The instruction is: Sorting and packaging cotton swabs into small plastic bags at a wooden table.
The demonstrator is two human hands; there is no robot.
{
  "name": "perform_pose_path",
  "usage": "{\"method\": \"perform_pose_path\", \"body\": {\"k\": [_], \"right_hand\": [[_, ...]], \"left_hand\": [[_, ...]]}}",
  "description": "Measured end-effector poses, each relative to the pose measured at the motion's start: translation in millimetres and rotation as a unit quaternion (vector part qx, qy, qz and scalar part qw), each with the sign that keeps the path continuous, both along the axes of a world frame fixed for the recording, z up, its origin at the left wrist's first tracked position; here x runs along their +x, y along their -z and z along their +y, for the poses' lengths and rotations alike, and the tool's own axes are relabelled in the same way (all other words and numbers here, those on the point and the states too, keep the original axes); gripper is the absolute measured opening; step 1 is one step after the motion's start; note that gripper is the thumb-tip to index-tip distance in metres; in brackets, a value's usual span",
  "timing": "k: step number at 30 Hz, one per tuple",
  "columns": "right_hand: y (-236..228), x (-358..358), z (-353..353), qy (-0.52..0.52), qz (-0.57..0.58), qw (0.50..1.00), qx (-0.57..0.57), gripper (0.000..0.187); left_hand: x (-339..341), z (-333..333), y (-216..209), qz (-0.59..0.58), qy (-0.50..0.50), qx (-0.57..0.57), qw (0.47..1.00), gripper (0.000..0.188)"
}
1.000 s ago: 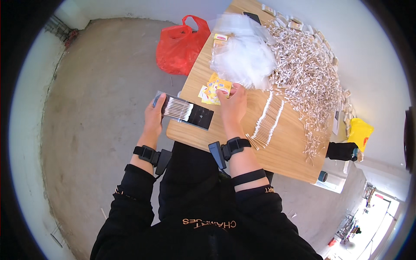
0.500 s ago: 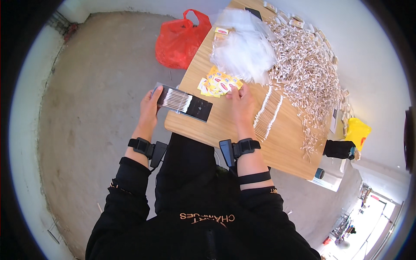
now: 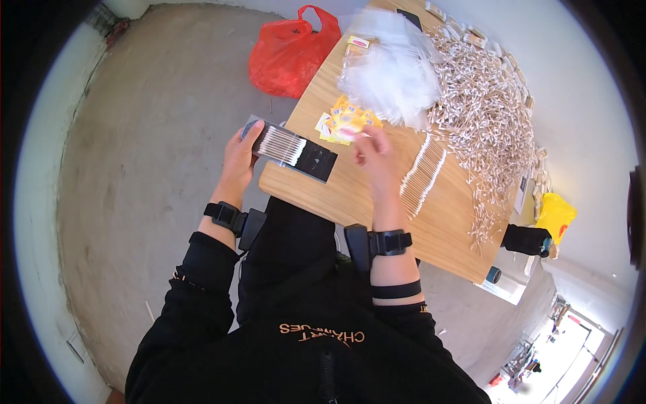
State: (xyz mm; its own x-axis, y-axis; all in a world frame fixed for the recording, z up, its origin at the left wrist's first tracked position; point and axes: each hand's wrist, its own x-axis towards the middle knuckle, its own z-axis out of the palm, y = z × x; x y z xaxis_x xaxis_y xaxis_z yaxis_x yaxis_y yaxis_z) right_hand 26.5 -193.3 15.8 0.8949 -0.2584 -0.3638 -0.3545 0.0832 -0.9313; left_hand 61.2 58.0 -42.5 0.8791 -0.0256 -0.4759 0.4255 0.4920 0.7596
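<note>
In my left hand point(image 3: 237, 158) is a clear plastic sleeve with a black card point(image 3: 316, 161) and a row of white-tipped cotton swabs point(image 3: 281, 145) in it. The thumb presses on its upper left end, over the table's near left corner. My right hand point(image 3: 374, 153) has its fingers pinched at a yellow and white label card point(image 3: 351, 129), smeared by motion. Just beyond lies a loose heap of such label cards point(image 3: 330, 126). To the right of my right hand, more cotton swabs point(image 3: 424, 176) lie side by side in a neat row on the wooden table.
A big heap of loose cotton swabs point(image 3: 481, 94) covers the table's right side. Clear plastic bags point(image 3: 390, 67) are piled at the far side. A red plastic bag point(image 3: 289, 57) rests beyond the left edge. A yellow bag point(image 3: 556, 214) is at far right.
My right hand has drawn back slightly from the heap, with a label card at its fingertips. The sleeve in my left hand stays nearly in place. The whole view has shifted slightly.
</note>
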Motion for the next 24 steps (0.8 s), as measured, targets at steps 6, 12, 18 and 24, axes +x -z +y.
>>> {"method": "perform_pose_path", "body": {"k": [6,12,18,24], "right_hand": [[1,-7,47,-0.117,0.048,0.991,-0.052,0.021],[10,-7,60,-0.052,-0.019,0.989,-0.134,0.008],[17,-8,74,-0.093,-0.037,0.990,-0.102,0.008],[0,4,83,-0.121,-0.012,0.973,-0.198,0.022]], "left_hand": [[-2,-10,-1,0.019,-0.035,0.005,0.999,0.026],[0,-11,-1,0.042,-0.033,0.017,0.998,0.028],[-1,-11,-2,0.031,-0.028,0.028,0.999,0.029],[-3,-12,-4,0.017,-0.023,0.011,1.000,0.028]]}}
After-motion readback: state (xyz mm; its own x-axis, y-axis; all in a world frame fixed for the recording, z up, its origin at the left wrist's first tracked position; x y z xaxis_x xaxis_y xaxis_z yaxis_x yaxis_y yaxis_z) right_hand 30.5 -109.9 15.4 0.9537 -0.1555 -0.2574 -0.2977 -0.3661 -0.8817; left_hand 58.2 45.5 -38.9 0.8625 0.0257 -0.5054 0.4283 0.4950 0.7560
